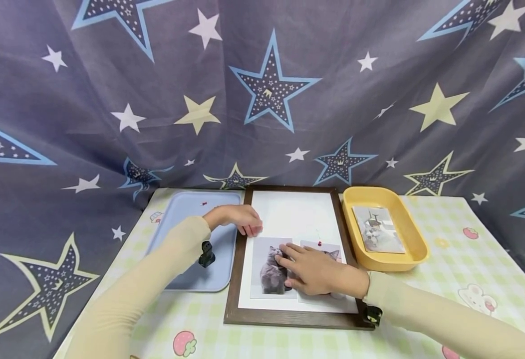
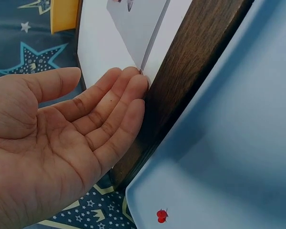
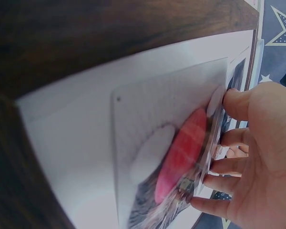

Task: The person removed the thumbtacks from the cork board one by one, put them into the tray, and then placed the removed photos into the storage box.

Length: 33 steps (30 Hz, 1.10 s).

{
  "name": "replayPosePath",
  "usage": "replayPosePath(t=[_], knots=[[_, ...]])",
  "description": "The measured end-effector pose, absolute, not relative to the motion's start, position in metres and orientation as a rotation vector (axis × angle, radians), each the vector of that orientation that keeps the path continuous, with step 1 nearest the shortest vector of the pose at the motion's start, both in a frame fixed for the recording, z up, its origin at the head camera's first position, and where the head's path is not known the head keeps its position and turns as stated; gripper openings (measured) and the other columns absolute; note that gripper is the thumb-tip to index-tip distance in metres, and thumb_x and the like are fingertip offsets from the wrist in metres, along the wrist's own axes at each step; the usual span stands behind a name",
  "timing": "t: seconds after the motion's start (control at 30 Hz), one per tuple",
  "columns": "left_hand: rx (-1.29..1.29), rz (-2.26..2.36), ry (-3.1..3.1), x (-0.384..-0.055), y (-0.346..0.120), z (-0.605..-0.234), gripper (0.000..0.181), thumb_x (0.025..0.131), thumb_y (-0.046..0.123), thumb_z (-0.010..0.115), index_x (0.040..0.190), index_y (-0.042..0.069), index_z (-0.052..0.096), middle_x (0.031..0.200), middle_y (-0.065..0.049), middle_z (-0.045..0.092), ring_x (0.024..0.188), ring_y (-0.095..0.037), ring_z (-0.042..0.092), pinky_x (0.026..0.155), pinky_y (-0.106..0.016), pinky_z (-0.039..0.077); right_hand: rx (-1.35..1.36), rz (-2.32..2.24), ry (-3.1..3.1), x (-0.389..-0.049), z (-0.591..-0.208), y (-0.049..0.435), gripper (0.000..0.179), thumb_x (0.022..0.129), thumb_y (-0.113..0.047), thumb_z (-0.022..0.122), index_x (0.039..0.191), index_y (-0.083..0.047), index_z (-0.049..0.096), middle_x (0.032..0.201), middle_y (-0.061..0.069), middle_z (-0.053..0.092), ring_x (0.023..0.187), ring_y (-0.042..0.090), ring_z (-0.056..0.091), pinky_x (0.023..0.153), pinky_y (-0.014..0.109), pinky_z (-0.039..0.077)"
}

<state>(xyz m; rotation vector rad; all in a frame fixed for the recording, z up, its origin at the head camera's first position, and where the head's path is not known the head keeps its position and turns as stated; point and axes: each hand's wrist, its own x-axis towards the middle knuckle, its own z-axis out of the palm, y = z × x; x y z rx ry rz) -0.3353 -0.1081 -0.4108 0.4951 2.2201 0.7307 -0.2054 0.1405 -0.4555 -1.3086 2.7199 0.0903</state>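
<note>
The right hand covers much of the right-hand cat picture, leaving its upper edge and a little of the bottom in the head view; the right wrist view shows a red shape between pale ones, with the lower part cut off. The right hand's fingers are spread, their tips on the left cat picture. Both pictures lie side by side towards 6 o'clock on the white board of a brown frame. The left hand reaches the left picture's 11 o'clock corner, fingers together and thumb apart; whether anything small sits beneath those fingertips I cannot tell.

A red pin shows at the right picture's 12 o'clock edge. At 9 o'clock of the frame, a blue tray (partly under the left sleeve) holds another red pin near its far end. At 2 o'clock, a yellow basin holds a printed card, its image hard to read, on the checked surface.
</note>
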Motion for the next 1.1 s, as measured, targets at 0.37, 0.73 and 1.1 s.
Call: replayPosePath(t=[0.37, 0.73, 1.1], knots=[[0.463, 0.712, 2.243, -0.333, -0.101, -0.416, 0.038, 0.108, 0.026, 0.046, 0.109, -0.002, 0.073, 0.095, -0.01, 0.074, 0.086, -0.017, 0.071, 0.084, -0.033, 0.061, -1.285, 0.105, 2.72, -0.206, -0.459, 0.14, 0.061, 0.106, -0.046, 0.047, 0.158, -0.014, 0.039, 0.164, 0.018, 0.033, 0.151, 0.036, 0.036, 0.119, 0.052, 0.041], [0.453, 0.721, 2.294, -0.334, -0.096, -0.412, 0.042, 0.107, 0.032, 0.049, 0.102, 0.0, 0.076, 0.082, -0.002, 0.067, 0.074, -0.012, 0.06, 0.074, -0.029, 0.057, -1.308, 0.121, 2.739, -0.209, -0.456, 0.141, 0.061, 0.106, -0.045, 0.048, 0.157, -0.013, 0.04, 0.163, 0.018, 0.035, 0.15, 0.036, 0.037, 0.118, 0.052, 0.042], [0.421, 0.814, 2.21, -0.325, -0.101, -0.418, 0.035, 0.106, 0.026, 0.051, 0.114, -0.003, 0.071, 0.084, -0.01, 0.071, 0.07, -0.012, 0.071, 0.075, -0.03, 0.064, -1.306, 0.092, 2.723, -0.206, -0.458, 0.141, 0.061, 0.106, -0.046, 0.048, 0.157, -0.013, 0.04, 0.164, 0.019, 0.034, 0.15, 0.037, 0.037, 0.118, 0.053, 0.042]])
